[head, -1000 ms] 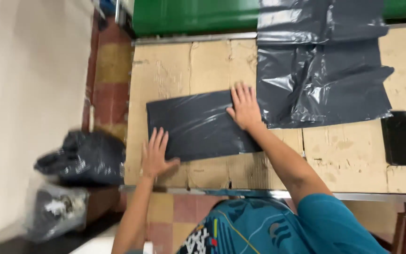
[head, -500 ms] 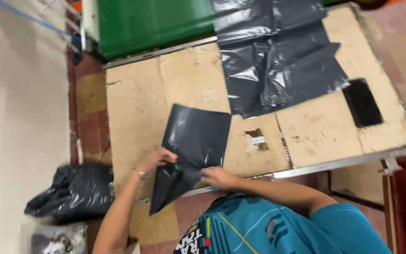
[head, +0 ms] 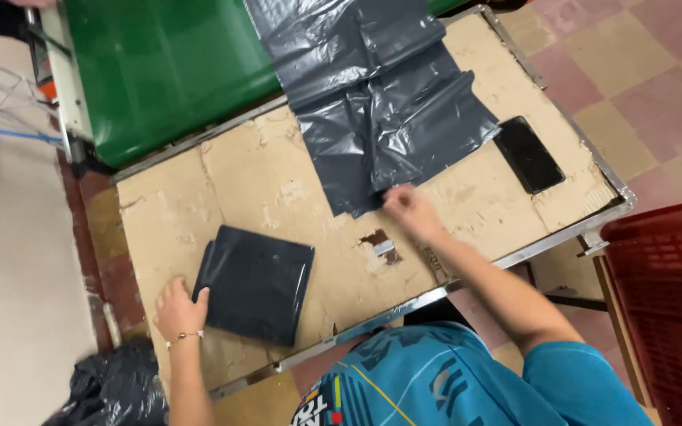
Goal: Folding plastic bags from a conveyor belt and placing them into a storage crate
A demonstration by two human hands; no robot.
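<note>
One folded bag [head: 254, 284] lies flat at the table's [head: 199, 197] near-left corner under the spread left hand [head: 177, 308], while the right hand [head: 406, 207] pinches the unfolded sheet [head: 388, 110] mid-table.

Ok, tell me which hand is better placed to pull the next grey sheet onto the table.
Right. The right hand is at the near edge of the unfolded grey sheet, while the left hand rests on the folded bag.
</note>
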